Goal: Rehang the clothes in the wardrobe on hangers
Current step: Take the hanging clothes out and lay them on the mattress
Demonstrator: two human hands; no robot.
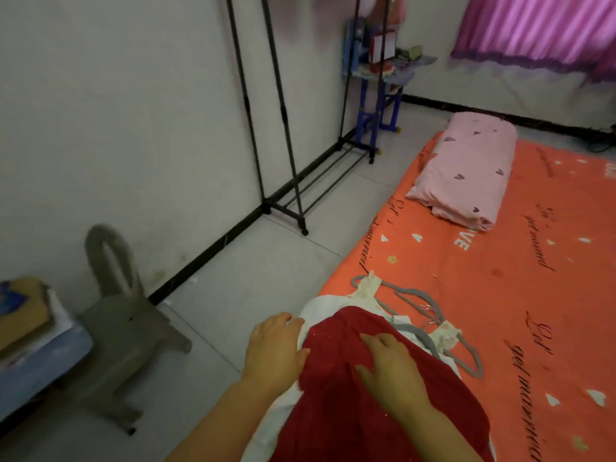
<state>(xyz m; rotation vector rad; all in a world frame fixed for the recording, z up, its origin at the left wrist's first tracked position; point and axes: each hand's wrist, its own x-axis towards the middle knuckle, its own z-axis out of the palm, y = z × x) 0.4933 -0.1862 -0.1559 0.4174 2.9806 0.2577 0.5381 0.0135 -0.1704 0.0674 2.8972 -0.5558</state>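
Observation:
A dark red garment (350, 388) lies on top of white clothes (320, 308) at the near corner of the orange mattress (533, 295). My left hand (273, 351) rests at the left edge of the pile, fingers spread, touching the white cloth and the red garment's edge. Flat on the red garment lies my right hand (393, 371), fingers apart. Grey hangers (420, 296) lie among the clothes, just beyond and to the right of my hands. A black clothes rack (286, 128) stands bare against the wall on the left.
A pink pillow (466, 168) lies on the mattress farther back. A grey plastic stool (123, 315) stands at the left, beside a low table with books (30, 325). A blue cluttered stand (380, 71) is behind the rack. Purple curtains (540, 28) hang at the top right.

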